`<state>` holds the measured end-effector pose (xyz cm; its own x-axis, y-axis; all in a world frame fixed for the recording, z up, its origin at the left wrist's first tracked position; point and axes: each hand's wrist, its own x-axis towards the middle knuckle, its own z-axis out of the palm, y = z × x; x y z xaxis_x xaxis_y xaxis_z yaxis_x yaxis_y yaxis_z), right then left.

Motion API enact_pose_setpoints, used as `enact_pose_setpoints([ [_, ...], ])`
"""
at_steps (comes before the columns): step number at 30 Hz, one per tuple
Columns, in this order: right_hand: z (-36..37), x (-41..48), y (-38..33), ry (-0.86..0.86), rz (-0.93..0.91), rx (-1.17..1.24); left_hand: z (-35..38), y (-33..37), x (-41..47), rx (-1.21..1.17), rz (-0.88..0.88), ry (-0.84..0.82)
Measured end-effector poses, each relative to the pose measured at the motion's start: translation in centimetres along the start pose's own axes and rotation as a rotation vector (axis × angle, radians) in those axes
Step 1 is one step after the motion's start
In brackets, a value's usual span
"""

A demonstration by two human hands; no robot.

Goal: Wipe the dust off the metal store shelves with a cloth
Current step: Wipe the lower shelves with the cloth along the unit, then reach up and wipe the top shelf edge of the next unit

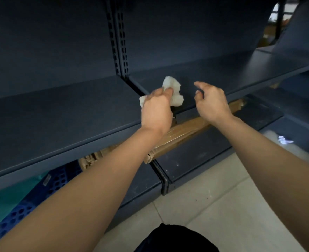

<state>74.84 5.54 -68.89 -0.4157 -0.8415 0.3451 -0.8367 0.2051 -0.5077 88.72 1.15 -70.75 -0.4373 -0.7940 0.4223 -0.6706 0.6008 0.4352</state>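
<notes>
Bare shelf (240, 70) beyond upright (121, 42)

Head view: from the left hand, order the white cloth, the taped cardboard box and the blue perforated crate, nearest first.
1. White cloth: bunched in the left hand.
2. Taped cardboard box: below the shelf, just under the wrist.
3. Blue perforated crate: lower left, farthest.

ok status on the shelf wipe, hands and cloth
Left hand shut on cloth, on the shelf near the front edge. Right hand open, empty, hovering beside it. Shelf top bare, nothing in the way.
</notes>
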Motion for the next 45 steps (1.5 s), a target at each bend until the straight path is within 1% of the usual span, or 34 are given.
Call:
enact_pose_setpoints([
  [3,-0.5,0.4,0.8,0.017,0.007,-0.004,1.9,0.9,0.9,0.034,0.126,-0.218],
  [6,-0.8,0.7,1.0,0.043,0.007,0.005,2.0,1.1,1.2,0.005,0.206,-0.286],
  [10,-1.1,0.9,0.2,0.087,0.021,0.035,0.3,1.4,0.3,0.02,0.41,-0.403],
  [12,-1.4,0.9,-0.3,0.095,0.029,0.014,-0.8,1.3,-0.1,0.051,0.47,-0.389],
  [14,-1.8,0.8,-0.8,0.105,0.023,-0.044,-2.2,1.2,0.2,0.072,0.485,-0.303],
  [16,-2.5,0.7,-1.5,0.108,0.006,-0.159,-3.6,1.2,0.8,0.085,0.474,-0.24],
  [18,-3.7,0.3,-2.2,0.102,0.013,-0.275,-4.7,1.6,1.4,0.104,0.479,-0.221],
  [21,-6.2,-0.6,-3.0,0.097,0.063,-0.384,-5.9,3.3,2.0,0.12,0.495,-0.239],
  [25,-11.2,-1.7,-3.2,0.068,0.128,-0.476,-6.7,7.4,2.7,0.081,0.523,-0.341],
  [32,-21.6,-2.1,-4.4,0.049,0.261,-0.522,-10.0,16.2,4.0,0.052,0.578,-0.469],
  [38,-31.4,-0.7,-8.0,0.108,0.278,-0.508,-16.6,23.4,7.3,0.01,0.626,-0.459],
  [45,-43.5,2.3,-14.7,0.175,0.224,-0.505,-28.3,30.5,12.8,0.041,0.691,-0.367],
])
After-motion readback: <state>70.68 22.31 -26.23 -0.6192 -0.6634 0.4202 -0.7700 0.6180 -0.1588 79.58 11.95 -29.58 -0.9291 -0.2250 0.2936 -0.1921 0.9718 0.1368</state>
